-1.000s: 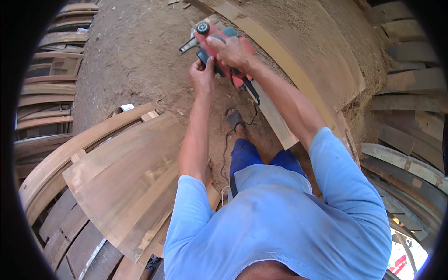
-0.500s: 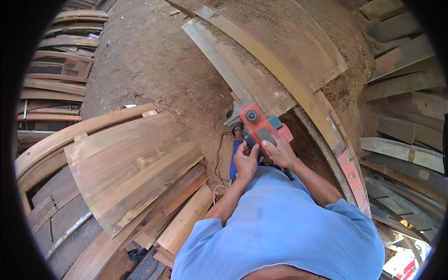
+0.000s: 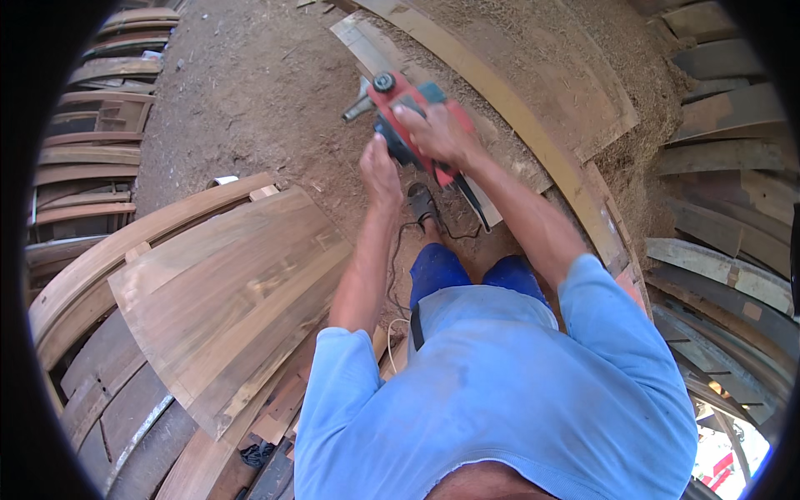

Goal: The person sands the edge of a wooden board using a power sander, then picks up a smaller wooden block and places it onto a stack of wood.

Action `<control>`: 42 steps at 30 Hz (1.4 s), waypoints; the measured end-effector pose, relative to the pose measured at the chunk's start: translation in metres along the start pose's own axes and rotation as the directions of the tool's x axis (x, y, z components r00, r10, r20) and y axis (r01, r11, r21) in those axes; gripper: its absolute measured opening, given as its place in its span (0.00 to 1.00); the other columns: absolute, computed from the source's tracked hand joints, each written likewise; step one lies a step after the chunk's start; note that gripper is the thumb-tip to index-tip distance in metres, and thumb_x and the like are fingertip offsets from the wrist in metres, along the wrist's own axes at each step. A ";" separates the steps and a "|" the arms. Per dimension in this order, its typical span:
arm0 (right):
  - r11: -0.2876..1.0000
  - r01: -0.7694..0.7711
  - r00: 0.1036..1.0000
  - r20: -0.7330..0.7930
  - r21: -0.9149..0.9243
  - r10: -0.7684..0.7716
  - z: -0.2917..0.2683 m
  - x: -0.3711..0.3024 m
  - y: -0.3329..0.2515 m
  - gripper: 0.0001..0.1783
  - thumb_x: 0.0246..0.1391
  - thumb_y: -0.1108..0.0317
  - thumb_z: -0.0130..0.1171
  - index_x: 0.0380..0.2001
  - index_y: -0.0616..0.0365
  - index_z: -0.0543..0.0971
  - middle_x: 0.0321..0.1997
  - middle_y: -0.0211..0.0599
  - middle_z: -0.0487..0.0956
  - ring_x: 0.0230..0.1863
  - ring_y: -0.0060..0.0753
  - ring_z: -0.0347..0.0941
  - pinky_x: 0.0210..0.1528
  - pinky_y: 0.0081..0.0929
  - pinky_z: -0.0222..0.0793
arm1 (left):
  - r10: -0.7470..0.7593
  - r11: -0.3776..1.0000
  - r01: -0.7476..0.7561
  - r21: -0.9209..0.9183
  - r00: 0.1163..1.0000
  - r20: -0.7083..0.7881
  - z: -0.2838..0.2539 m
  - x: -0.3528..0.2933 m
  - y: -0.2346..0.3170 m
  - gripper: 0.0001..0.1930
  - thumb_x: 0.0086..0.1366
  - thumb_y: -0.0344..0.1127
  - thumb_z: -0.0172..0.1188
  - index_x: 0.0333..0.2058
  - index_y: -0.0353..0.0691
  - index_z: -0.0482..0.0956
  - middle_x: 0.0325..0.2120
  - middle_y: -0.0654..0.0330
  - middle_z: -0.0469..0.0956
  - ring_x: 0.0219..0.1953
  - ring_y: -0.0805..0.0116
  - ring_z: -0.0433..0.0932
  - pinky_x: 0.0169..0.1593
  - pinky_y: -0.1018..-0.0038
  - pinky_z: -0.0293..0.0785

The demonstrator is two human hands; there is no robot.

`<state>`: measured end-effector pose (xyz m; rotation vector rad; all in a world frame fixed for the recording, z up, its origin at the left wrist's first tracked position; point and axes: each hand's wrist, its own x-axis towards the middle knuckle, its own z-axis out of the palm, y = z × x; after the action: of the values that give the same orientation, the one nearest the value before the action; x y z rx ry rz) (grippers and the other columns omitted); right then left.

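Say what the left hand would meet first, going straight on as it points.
Probably the dark side part of the red power tool; the left hand seems to touch it, though depth is unclear.

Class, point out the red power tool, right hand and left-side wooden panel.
Red power tool (image 3: 401, 88), head view: front of red casing.
Right hand (image 3: 442, 135), head view: back of hand.
Wooden panel (image 3: 237, 296), head view: its broad face.

underside of the red power tool (image 3: 400, 87) hidden, curved board (image 3: 521, 125) cut off by the top edge
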<state>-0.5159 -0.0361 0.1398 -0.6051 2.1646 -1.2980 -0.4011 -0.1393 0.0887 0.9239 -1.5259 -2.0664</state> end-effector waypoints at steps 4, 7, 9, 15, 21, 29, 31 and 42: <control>0.999 -0.027 1.000 0.009 0.039 0.026 0.004 0.007 -0.017 0.33 0.63 0.38 0.48 0.30 0.64 0.78 0.18 0.36 0.73 0.22 0.32 0.74 0.29 0.35 0.69 | 0.008 1.000 -0.008 -0.016 1.000 0.002 -0.006 0.020 0.010 0.18 0.77 0.45 0.48 0.36 0.39 0.81 0.24 0.73 0.72 0.25 0.84 0.63 0.29 0.80 0.61; 0.996 -0.048 0.998 0.032 0.076 0.046 -0.004 -0.017 -0.013 0.31 0.64 0.40 0.49 0.31 0.62 0.77 0.19 0.33 0.73 0.21 0.28 0.72 0.27 0.32 0.67 | 0.002 0.994 -0.004 0.110 1.000 0.019 0.000 -0.007 0.006 0.18 0.76 0.44 0.49 0.38 0.37 0.81 0.24 0.72 0.73 0.26 0.83 0.65 0.30 0.79 0.63; 0.991 -0.062 0.998 0.013 0.122 0.061 -0.008 -0.044 0.002 0.29 0.65 0.41 0.49 0.32 0.61 0.77 0.19 0.30 0.72 0.21 0.25 0.71 0.26 0.29 0.67 | 0.013 0.976 -0.016 0.216 1.000 0.017 0.001 -0.033 -0.002 0.18 0.76 0.44 0.50 0.41 0.34 0.81 0.27 0.69 0.75 0.28 0.80 0.68 0.33 0.77 0.66; 0.925 -0.325 0.936 0.205 0.199 0.285 -0.035 -0.174 0.014 0.32 0.59 0.42 0.53 0.36 0.68 0.78 0.28 0.52 0.80 0.35 0.44 0.80 0.39 0.42 0.71 | 0.039 0.946 -0.063 0.318 0.996 0.083 0.007 -0.158 -0.037 0.16 0.76 0.39 0.51 0.50 0.33 0.79 0.38 0.64 0.79 0.38 0.78 0.73 0.44 0.77 0.71; 0.942 -0.300 0.946 0.176 0.152 0.273 -0.041 -0.252 0.040 0.31 0.59 0.44 0.53 0.43 0.68 0.77 0.32 0.51 0.79 0.36 0.43 0.78 0.39 0.39 0.70 | -0.183 0.964 0.154 0.218 0.976 0.118 0.015 -0.242 -0.034 0.18 0.75 0.35 0.51 0.56 0.30 0.74 0.45 0.57 0.81 0.46 0.72 0.77 0.50 0.73 0.73; 0.992 -0.081 0.997 -0.003 0.097 0.081 -0.010 -0.120 0.026 0.27 0.63 0.44 0.51 0.38 0.62 0.77 0.20 0.30 0.74 0.19 0.23 0.72 0.23 0.25 0.67 | 0.022 0.964 -0.027 0.266 0.999 0.025 0.004 -0.103 -0.033 0.18 0.77 0.41 0.47 0.46 0.32 0.80 0.36 0.59 0.83 0.40 0.74 0.78 0.46 0.73 0.73; 0.994 -0.064 0.998 -0.012 0.087 0.065 -0.006 -0.082 0.002 0.28 0.65 0.42 0.51 0.34 0.62 0.78 0.20 0.30 0.75 0.19 0.22 0.72 0.24 0.25 0.67 | 0.028 0.977 -0.037 0.211 0.999 0.044 -0.009 -0.062 -0.026 0.18 0.77 0.42 0.47 0.48 0.32 0.80 0.37 0.59 0.83 0.39 0.74 0.77 0.46 0.73 0.72; 0.881 -0.142 0.989 0.095 0.452 0.111 -0.018 -0.076 -0.045 0.25 0.68 0.47 0.52 0.35 0.62 0.77 0.20 0.26 0.73 0.18 0.17 0.68 0.21 0.19 0.64 | -0.266 0.887 0.220 0.407 0.962 0.059 -0.092 -0.120 -0.146 0.30 0.68 0.34 0.61 0.65 0.33 0.62 0.43 0.58 0.76 0.44 0.70 0.76 0.47 0.74 0.76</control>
<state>-0.4653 0.0034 0.2036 -0.3011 1.7195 -1.6163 -0.2429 -0.0756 -0.0342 1.2175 -2.0341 -2.0392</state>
